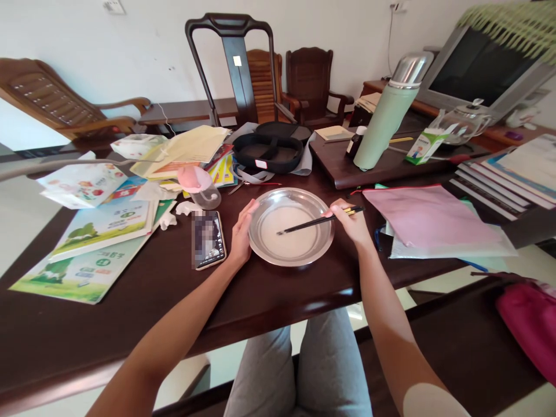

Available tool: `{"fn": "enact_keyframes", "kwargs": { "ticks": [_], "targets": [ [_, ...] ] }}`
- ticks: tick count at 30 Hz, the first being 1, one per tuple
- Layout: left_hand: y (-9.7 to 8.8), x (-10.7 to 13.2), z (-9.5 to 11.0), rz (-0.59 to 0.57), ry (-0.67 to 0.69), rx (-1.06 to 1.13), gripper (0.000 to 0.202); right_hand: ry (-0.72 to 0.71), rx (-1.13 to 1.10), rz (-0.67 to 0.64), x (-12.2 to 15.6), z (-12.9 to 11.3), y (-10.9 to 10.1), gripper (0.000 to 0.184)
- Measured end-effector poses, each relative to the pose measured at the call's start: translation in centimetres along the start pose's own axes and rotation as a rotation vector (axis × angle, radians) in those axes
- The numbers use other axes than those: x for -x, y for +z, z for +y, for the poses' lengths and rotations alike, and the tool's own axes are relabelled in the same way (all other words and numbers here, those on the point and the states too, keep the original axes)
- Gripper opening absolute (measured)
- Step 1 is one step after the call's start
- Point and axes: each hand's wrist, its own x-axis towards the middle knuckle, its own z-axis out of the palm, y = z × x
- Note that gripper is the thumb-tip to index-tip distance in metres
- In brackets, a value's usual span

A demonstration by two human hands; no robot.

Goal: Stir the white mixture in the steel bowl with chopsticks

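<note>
A shiny round metal basin (292, 259) stands on the dark table in front of me, with a whitish layer (282, 237) across its bottom. I cannot tell whether that layer is liquid or powder. My left hand (243, 233) grips the basin's left side, fingers extended along the rim. Black chopsticks with gold bands (306, 223) are pinched in my right hand (351, 222), above the right rim. Their tips point left and down, at the white layer near the basin's middle. A phone (210, 240) lies left of my left hand.
Workbooks (99, 231), crumpled tissues (168, 218) and a pink-lidded cup (200, 186) are on the left. Behind the basin sits an open black case (268, 152). A green thermos (386, 119) and pink pouch (434, 214) stand and lie on the right.
</note>
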Motion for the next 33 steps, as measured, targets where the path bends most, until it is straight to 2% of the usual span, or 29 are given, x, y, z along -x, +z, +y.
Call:
{"fn": "enact_keyframes", "kwargs": {
  "ticks": [2,7,9,12,14,17,19,20,22,25,27,33],
  "targets": [
    [-0.1,0.0,-0.1,-0.005,0.007,-0.014,0.046,-0.022,0.030,0.010,-0.1,0.1,0.0,0.059],
    [-0.8,-0.5,-1.0,-0.025,0.043,-0.073,0.051,-0.001,0.028,0.205,-0.3,0.3,-0.7,0.061],
    [-1.2,-0.8,-1.5,-0.054,0.073,-0.111,0.057,0.018,-0.011,0.157,-0.2,0.2,-0.6,0.062],
    [-1.6,-1.0,-1.9,-0.063,0.099,-0.128,0.058,-0.010,-0.018,-0.013,-0.1,0.0,0.0,0.059],
    [-1.7,-1.1,-2.0,-0.060,0.099,-0.127,0.057,-0.050,0.009,-0.044,-0.1,0.1,0.2,0.056],
    [-1.6,-1.0,-2.0,-0.059,0.095,-0.119,0.056,-0.067,0.065,0.088,-0.2,0.3,-0.1,0.054],
    [-1.6,-1.0,-2.0,-0.065,0.089,-0.116,0.056,-0.053,0.054,0.217,-0.3,0.5,-0.6,0.059],
    [-1.6,-1.0,-2.0,-0.066,0.086,-0.115,0.056,-0.041,0.031,0.238,-0.3,0.5,-0.8,0.061],
    [-1.6,-1.0,-2.0,-0.061,0.083,-0.111,0.056,-0.018,-0.018,0.182,-0.2,0.4,-0.9,0.063],
    [-1.6,-1.0,-1.9,-0.060,0.088,-0.111,0.057,-0.019,-0.038,-0.032,0.1,0.1,-0.3,0.058],
    [-1.6,-0.9,-1.8,-0.062,0.089,-0.113,0.057,-0.045,-0.014,-0.079,0.1,0.0,0.1,0.056],
    [-1.4,-0.9,-1.8,-0.047,0.081,-0.114,0.054,-0.031,0.039,0.221,-0.2,0.3,-0.8,0.062]
  ]
}}
